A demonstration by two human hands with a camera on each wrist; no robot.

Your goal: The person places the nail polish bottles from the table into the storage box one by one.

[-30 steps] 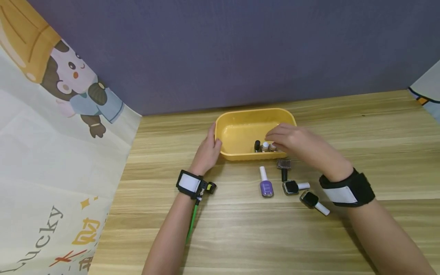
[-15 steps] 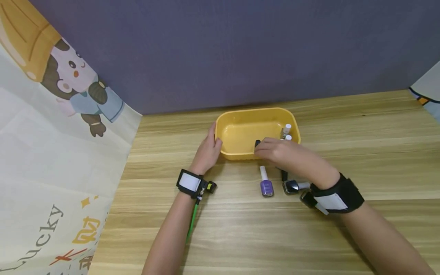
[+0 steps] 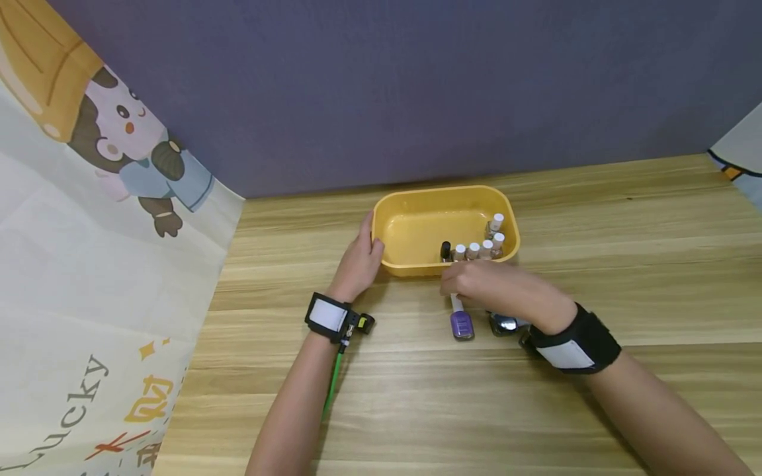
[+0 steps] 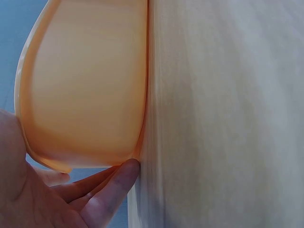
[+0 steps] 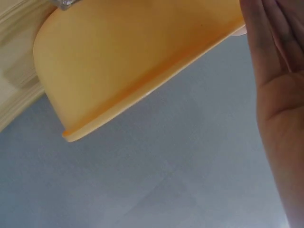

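Observation:
My left hand (image 3: pixel 357 261) holds the left end of a yellow plastic basin (image 3: pixel 411 270), thumb at the front corner. In the left wrist view, fingertips (image 4: pixel 126 173) touch the basin's outer wall low down by the table. My right hand (image 3: pixel 485 284) is just in front of the basin, over the white cap of a purple nail polish bottle (image 3: pixel 461 326) lying on the table. Its fingers look straight in the right wrist view; whether they touch the cap is hidden. Inside the basin, several small nail polish bottles (image 3: pixel 473 251) line the front and right walls, one black-capped (image 3: pixel 446 250).
A dark nail polish bottle (image 3: pixel 503 324) lies partly under my right hand, with another dark bottle (image 3: pixel 526 338) mostly covered by the wrist strap (image 3: pixel 574 344). A blue-grey wall (image 3: pixel 417 92) rises behind the wooden table (image 3: pixel 417 410). A printed sheet (image 3: pixel 71 277) hangs at left.
My right hand has moved from inside the basin's right end leftward and then toward me, over the front rim, uncovering the bottles there. The left hand keeps its place on the basin.

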